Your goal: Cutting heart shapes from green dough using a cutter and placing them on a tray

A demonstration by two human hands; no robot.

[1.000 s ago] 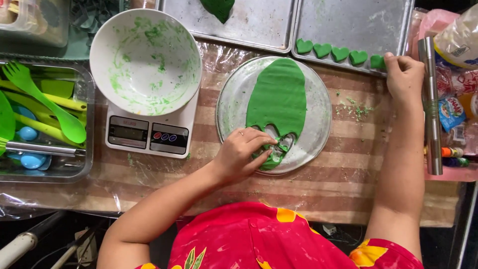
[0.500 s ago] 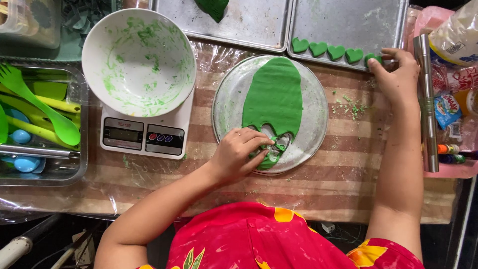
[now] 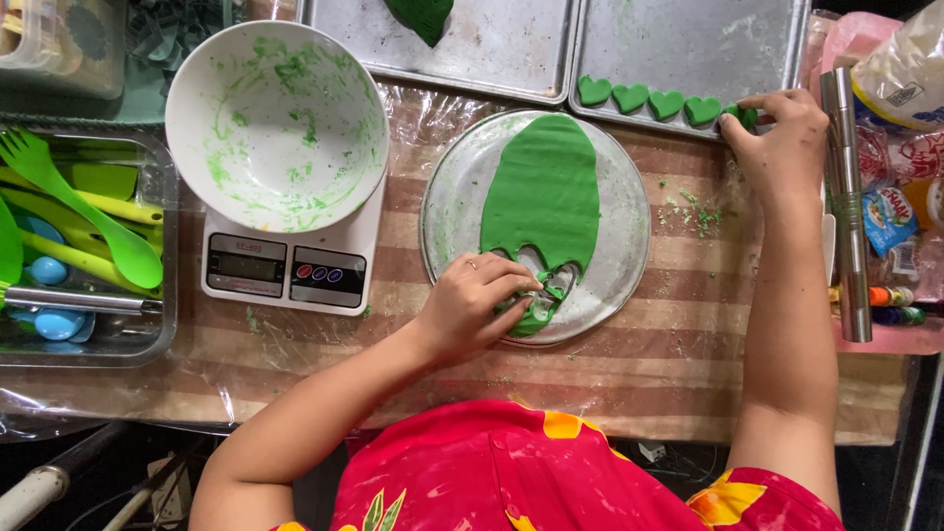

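Up top, tray point(image 3: 688, 44) holding green hearts point(image 3: 649, 99), smeared bowl point(image 3: 276, 123)

- Four green dough hearts point(image 3: 647, 99) are lying at 1 o'clock, with a fifth partly hidden.
- Two baking trays point(image 3: 511, 59) are sitting at 12 o'clock.
- One white bowl point(image 3: 276, 123) is resting at 10 o'clock.

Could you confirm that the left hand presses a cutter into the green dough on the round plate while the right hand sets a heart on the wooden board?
Not quite: the head view shows the right hand setting the heart on a metal baking tray, not a wooden board.
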